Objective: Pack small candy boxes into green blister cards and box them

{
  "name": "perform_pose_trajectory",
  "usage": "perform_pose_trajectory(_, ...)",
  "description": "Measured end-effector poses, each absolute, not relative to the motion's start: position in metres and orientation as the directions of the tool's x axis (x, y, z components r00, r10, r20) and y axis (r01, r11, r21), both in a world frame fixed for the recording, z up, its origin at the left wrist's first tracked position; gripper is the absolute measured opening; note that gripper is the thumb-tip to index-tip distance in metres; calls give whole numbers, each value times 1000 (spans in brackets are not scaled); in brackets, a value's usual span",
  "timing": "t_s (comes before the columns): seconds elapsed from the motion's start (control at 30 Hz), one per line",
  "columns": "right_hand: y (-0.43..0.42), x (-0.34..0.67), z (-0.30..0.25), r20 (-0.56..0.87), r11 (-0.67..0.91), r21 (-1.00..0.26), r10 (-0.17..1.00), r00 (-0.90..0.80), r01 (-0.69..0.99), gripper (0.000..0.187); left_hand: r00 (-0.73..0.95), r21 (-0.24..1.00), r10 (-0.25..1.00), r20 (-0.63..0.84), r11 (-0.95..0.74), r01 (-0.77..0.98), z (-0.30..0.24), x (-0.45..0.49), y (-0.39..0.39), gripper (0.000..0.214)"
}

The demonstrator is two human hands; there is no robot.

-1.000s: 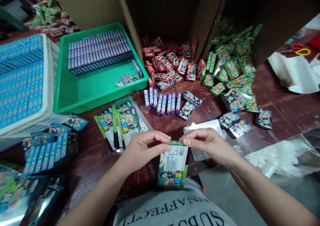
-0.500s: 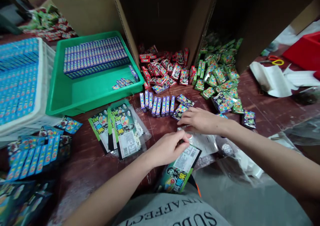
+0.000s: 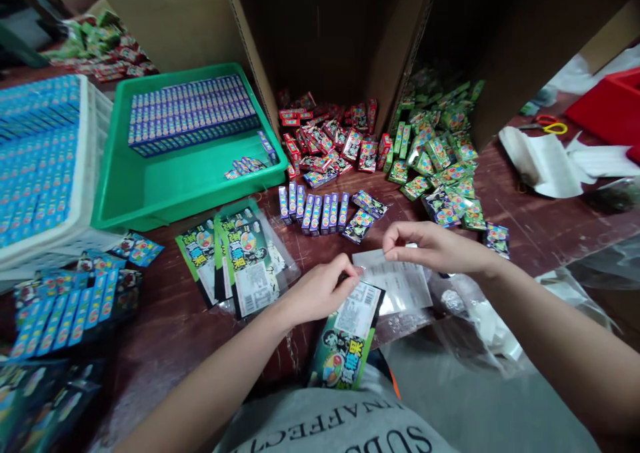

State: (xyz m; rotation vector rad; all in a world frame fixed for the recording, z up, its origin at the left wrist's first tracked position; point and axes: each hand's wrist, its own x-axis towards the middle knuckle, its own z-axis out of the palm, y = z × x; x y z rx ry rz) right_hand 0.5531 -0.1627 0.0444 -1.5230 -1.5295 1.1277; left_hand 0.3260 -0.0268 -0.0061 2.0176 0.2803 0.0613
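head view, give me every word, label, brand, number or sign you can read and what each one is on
"UNAFFECT": grey shirt, upside down, possibly running on
"SUBS": same shirt, upside down, cut off
"糖果": green-and-black packet at the left hand
Too small or blurred to read: the white label on that packet, the lettering on the purple boxes, and the white sheet near the right hand

Bare counter (image 3: pixel 520 203) opens between the green packets (image 3: pixel 440 153) and the white paper (image 3: pixel 540 166) — but crumpled plastic (image 3: pixel 497 333) crowds the near edge there. Another gap lies between the purple boxes (image 3: pixel 326 213) and the left hand (image 3: pixel 320 287) with its pouch (image 3: pixel 347 339). A cardboard wall (image 3: pixel 400 66) blocks crossing farther back.
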Motion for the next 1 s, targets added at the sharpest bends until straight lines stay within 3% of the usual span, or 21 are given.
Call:
perform_pose_trajectory(0.13,-157,535,49,-270,-249,-962,924,-270,111,30,962,859,230,-151,-451,243,0,316,-21,12)
perform_pose_trajectory(0.33,-135,514,37,-322,-257,-939,890,-324,229,43,956,894,209,-206,-357,271,3,310,-25,19)
perform_pose_trajectory(0.43,-139,510,36,-267,-175,-920,936,-232,352,50,947,914,238,-213,-294,280,4,305,-27,20)
perform_pose_trajectory(0.53,-153,501,37,-123,-67,-866,989,-80,495,72,937,918,272,-221,-266,294,7,298,-26,18)
perform_pose_trajectory(0.63,-170,483,35,95,29,-720,994,57,694,81,930,917,302,-208,-270,293,9,291,-24,16)
perform_pose_trajectory(0.77,-183,453,24,268,89,-538,961,69,838,79,927,912,325,-184,-294,285,8,287,-23,21)
perform_pose_trajectory(0.87,-181,435,14,269,40,-585,952,147,810,83,931,899,319,-177,-333,284,14,286,-16,35)
perform_pose_trajectory(1.0,-177,425,10,230,36,-785,944,237,618,84,959,894,167,-230,-353,276,48,257,17,36)
